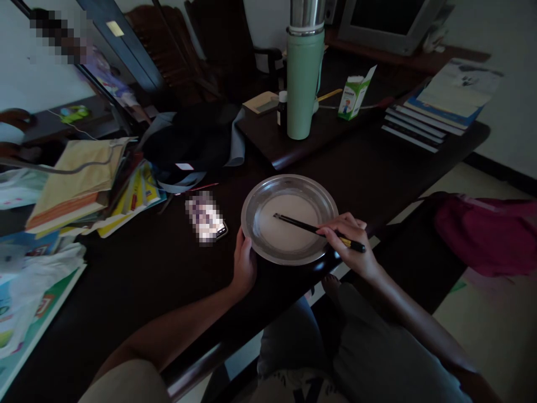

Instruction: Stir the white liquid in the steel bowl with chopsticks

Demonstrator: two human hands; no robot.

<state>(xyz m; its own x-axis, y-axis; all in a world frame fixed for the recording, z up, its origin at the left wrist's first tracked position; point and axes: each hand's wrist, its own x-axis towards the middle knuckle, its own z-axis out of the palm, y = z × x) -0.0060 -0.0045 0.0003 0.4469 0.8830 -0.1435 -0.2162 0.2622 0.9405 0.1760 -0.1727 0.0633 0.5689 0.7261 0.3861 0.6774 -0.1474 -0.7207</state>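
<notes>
A round metal bowl [289, 258] stands near the table's front edge, with a pale, whitish mixture [289, 229] in it. My left hand [245, 260] grips the bowl's left side, thumb by the rim and the other fingers mostly hidden beneath. From the right, my right hand [348, 240] is closed round a pair of black chopsticks [300, 224] with yellow marks near their thick ends. Their tips reach into the mixture near the middle of the bowl. Left of the bowl lies a lit phone [205, 218], its screen blurred out.
Behind the bowl stand a green tumbler [304, 84], a dark small bottle [282, 109] and a green-white box [356, 95]. Stacked books [436, 112] are at the back right, papers [84, 173] and a black bag [193, 137] at left. A person [109, 78] is in the background.
</notes>
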